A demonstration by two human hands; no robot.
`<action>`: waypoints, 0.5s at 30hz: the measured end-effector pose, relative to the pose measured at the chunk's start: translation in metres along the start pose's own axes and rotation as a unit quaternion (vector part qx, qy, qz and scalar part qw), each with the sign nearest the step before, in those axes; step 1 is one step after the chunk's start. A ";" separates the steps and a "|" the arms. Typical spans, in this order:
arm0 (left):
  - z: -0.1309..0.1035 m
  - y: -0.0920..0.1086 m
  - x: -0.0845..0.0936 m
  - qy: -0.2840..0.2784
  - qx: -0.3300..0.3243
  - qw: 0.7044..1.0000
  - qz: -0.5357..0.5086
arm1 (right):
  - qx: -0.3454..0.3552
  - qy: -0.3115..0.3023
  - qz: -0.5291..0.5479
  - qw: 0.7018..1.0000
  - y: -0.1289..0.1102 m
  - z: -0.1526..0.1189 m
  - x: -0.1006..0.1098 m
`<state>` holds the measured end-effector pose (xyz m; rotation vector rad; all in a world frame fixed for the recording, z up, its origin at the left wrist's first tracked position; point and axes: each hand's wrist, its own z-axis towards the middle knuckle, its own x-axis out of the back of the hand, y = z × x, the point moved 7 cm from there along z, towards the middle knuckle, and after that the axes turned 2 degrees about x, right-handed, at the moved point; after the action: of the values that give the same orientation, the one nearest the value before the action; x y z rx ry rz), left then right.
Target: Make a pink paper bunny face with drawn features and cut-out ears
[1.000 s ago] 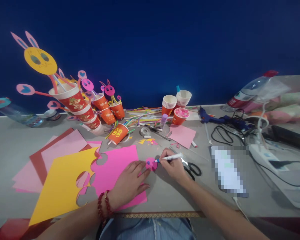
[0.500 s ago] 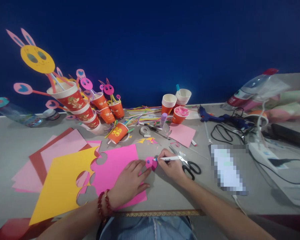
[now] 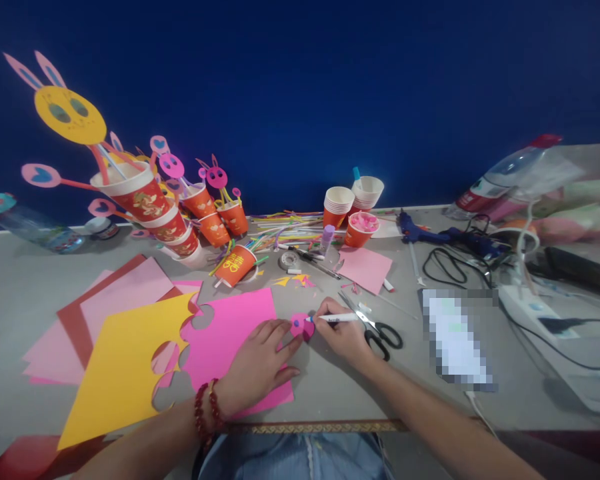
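Observation:
A small magenta paper disc (image 3: 299,329) with a blue spot lies on the grey table between my hands. My right hand (image 3: 341,333) is closed around a white marker (image 3: 345,318), whose blue tip meets the disc near its upper right. Spread flat, my left hand (image 3: 261,360) rests over a large magenta sheet (image 3: 230,320), its fingertips at the disc's left edge. Black-handled scissors (image 3: 377,328) lie just right of my right hand. A yellow sheet (image 3: 125,353) with round cut-outs lies to the left.
Paper cups (image 3: 145,200) with rabbit-faced paper figures stand at the back left. Stacked cups (image 3: 338,203), a glue stick (image 3: 327,239) and a tape roll (image 3: 289,260) are farther back. A phone-like blurred device (image 3: 455,340), glue gun (image 3: 425,233) and power strip (image 3: 535,317) sit right.
The camera view has shifted very slightly. Both hands, the marker and the paper disc keep nearly the same places.

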<state>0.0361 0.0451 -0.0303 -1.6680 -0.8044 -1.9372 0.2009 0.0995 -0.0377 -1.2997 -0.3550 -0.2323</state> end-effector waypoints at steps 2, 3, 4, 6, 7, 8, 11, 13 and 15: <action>0.000 0.000 0.000 0.001 0.000 1.000 -0.001 | 0.003 0.000 -0.003 1.000 0.000 0.000 0.000; 0.000 0.000 0.000 0.001 0.000 1.000 -0.001 | 0.004 0.000 -0.006 1.000 0.000 0.000 0.000; 0.000 0.000 0.000 0.001 0.000 1.000 0.000 | 0.005 -0.001 -0.008 1.000 0.000 0.000 0.000; 0.000 0.000 0.000 0.000 0.001 1.000 0.000 | 0.005 -0.003 -0.010 1.000 0.001 0.000 -0.001; 0.000 0.000 0.000 0.000 0.001 1.000 -0.001 | 0.004 -0.004 -0.010 1.000 0.002 0.000 -0.001; 0.000 0.000 0.000 0.001 0.001 1.000 -0.001 | 0.002 -0.006 -0.009 1.000 0.002 0.000 -0.001; 0.000 0.000 0.000 0.002 -0.001 1.000 -0.002 | -0.002 -0.008 -0.008 1.000 0.003 -0.001 -0.001; 0.000 0.000 -0.001 0.002 -0.001 1.000 -0.001 | -0.007 -0.011 -0.009 1.000 0.004 -0.001 -0.001; 0.000 0.000 -0.001 0.004 0.000 1.000 0.001 | -0.011 -0.011 -0.009 1.000 0.004 -0.002 -0.002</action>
<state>0.0359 0.0451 -0.0311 -1.6585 -0.8005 -1.9414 0.2011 0.0989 -0.0423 -1.3221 -0.3839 -0.2391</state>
